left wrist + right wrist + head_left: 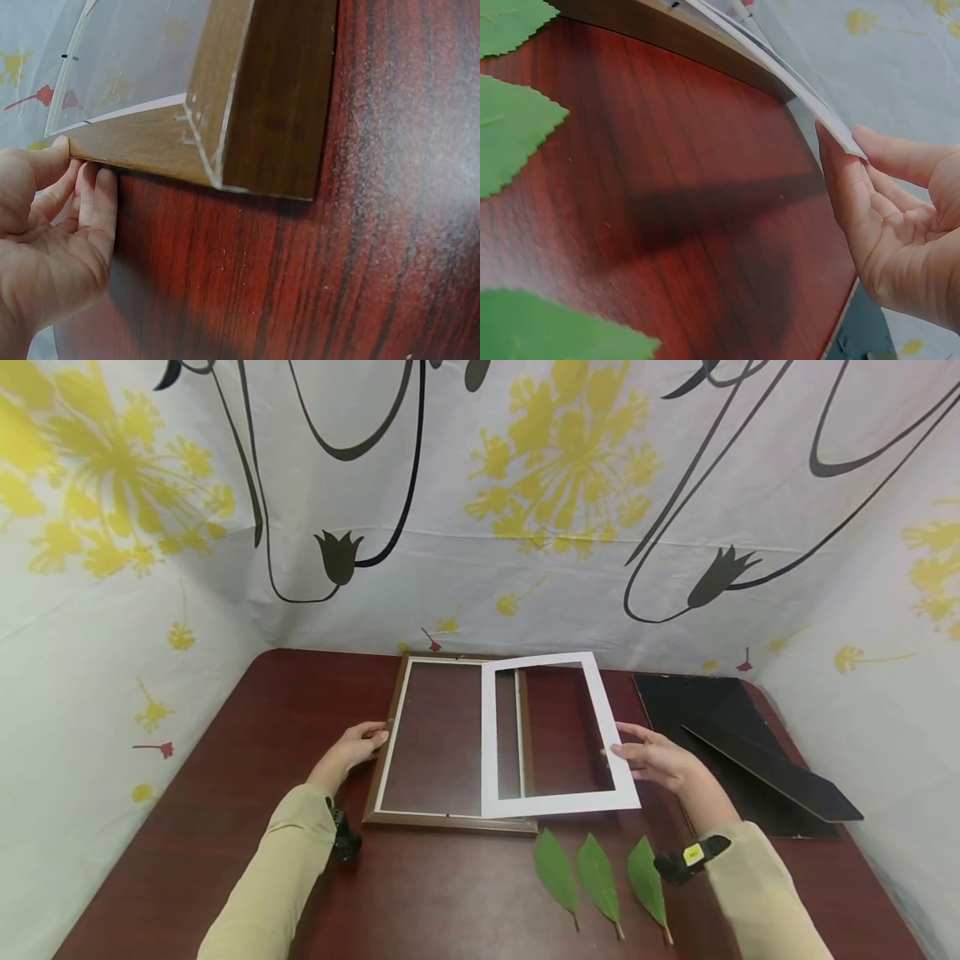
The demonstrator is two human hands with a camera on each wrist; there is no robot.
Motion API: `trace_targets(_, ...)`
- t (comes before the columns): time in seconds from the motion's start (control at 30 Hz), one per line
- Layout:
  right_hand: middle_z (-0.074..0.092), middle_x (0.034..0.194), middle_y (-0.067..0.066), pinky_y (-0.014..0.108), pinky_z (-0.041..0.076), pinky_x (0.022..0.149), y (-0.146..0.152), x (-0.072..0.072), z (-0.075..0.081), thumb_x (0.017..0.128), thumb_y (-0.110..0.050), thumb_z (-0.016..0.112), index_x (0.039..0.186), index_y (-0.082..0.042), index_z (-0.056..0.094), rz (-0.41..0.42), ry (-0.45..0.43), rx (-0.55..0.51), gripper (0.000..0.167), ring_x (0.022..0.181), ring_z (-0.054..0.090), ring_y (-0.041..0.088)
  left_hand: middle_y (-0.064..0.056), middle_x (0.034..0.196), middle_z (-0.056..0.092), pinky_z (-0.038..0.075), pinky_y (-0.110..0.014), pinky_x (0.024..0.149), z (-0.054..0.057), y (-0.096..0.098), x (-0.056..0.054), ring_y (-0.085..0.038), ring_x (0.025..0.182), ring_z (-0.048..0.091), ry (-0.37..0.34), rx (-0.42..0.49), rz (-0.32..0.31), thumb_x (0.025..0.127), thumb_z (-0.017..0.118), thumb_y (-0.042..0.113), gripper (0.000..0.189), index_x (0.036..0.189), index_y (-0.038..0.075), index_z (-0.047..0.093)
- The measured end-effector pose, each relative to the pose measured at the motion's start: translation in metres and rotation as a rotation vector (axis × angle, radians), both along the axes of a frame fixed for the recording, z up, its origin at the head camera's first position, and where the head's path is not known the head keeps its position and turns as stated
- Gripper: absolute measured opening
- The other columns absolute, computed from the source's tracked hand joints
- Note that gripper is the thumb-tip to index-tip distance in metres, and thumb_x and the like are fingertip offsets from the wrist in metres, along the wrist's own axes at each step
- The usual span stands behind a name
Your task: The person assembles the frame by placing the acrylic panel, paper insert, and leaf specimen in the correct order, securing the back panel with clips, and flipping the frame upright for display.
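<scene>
A brown wooden picture frame (457, 825) with a clear pane lies on the table. At its left side, my left hand (351, 752) holds the rail. In the left wrist view, the thumb is on the frame's edge (135, 146) and the fingers are below it. My right hand (660, 762) pinches the right border of a white mat board (491, 735) between thumb and fingers. The mat is raised, its left part over the frame and its right part beyond it. Seen from the right wrist, the mat (810, 97) appears as a thin, slightly bent strip.
Green leaves (555, 870) lie in a row in front of the frame. On the right, a black panel (701, 693) lies flat, with a narrow black flap (780, 777) tilted up from it. The dark red table (315, 693) meets a patterned cloth (450, 552) behind.
</scene>
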State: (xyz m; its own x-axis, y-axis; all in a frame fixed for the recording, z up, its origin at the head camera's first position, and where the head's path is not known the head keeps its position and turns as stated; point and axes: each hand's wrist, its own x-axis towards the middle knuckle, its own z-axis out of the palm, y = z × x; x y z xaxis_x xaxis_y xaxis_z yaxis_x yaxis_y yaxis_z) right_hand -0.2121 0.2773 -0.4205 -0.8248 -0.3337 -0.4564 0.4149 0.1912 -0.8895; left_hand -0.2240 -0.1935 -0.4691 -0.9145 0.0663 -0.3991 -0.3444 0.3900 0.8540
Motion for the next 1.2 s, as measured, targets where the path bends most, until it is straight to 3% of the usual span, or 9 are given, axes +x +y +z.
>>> trace_targets(0.4, 0.059, 0.088, -0.007, 0.027, 0.055, 0.071, -0.023, -0.001, -0.019, 0.09, -0.014, 0.058, 0.143, -0.001, 0.015, -0.023, -0.016, 0.055, 0.069, 0.079, 0.062, 0.008, -0.028, 0.136, 0.034, 0.04, -0.043, 0.105, -0.001, -0.001, 0.003, -0.038, 0.126, 0.038, 0.006, -0.001, -0.001, 0.098, 0.041, 0.014, 0.046, 0.138, -0.006, 0.03)
trace_targets(0.87, 0.058, 0.086, -0.001, 0.027, 0.056, 0.069, -0.068, -0.01, -0.022, 0.087, -0.019, 0.062, 0.136, 0.002, 0.03, 0.007, 0.008, 0.185, 0.062, 0.074, 0.06, 0.01, -0.026, 0.139, 0.031, 0.04, -0.043, 0.105, 0.0, 0.0, 0.001, -0.037, 0.128, 0.037, -0.002, -0.007, -0.013, 0.098, 0.04, 0.016, 0.046, 0.139, -0.003, 0.03)
trace_targets(1.2, 0.06, 0.079, 0.0, 0.026, 0.057, 0.064, -0.092, -0.016, -0.022, 0.087, -0.016, 0.062, 0.131, 0.002, 0.036, 0.015, -0.004, 0.21, 0.055, 0.068, 0.06, 0.01, -0.027, 0.137, 0.034, 0.041, -0.043, 0.104, -0.003, -0.002, -0.001, -0.037, 0.126, 0.039, 0.017, -0.01, -0.003, 0.098, 0.041, 0.015, 0.045, 0.138, -0.004, 0.032)
